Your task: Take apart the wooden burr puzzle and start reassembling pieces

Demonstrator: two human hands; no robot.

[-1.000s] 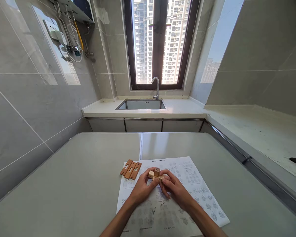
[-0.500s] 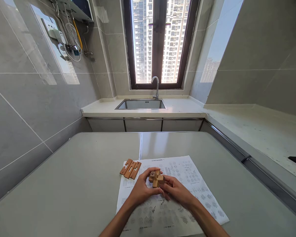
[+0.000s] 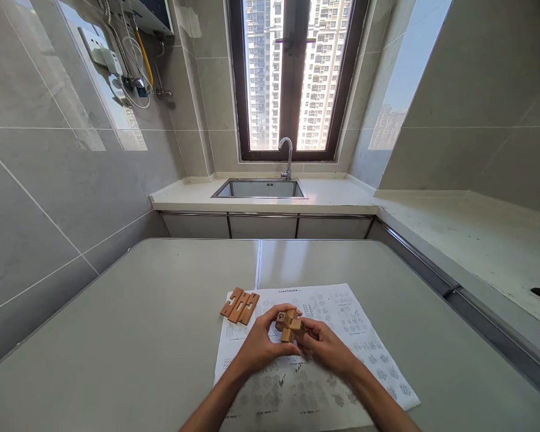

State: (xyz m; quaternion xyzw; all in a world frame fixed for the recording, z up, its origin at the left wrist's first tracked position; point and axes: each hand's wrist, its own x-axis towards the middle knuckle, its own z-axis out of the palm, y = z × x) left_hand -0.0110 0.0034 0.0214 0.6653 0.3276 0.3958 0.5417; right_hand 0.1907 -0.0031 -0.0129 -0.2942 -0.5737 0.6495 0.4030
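Holds the wooden puzzle [image 3: 290, 324] over the printed sheet [image 3: 337, 324] between left hand [image 3: 264, 341], curved in a wide C around the left side with fingertips at the far edge, and right hand [image 3: 326, 345], closed in a narrow pinch on the right end. Can't tell where the right hand's lower fingers make contact, partly hidden. Shows three flat wooden pieces [image 3: 240, 306] in a slanted row across the sheet's upper left corner, partly past it over the table [image 3: 117, 336].
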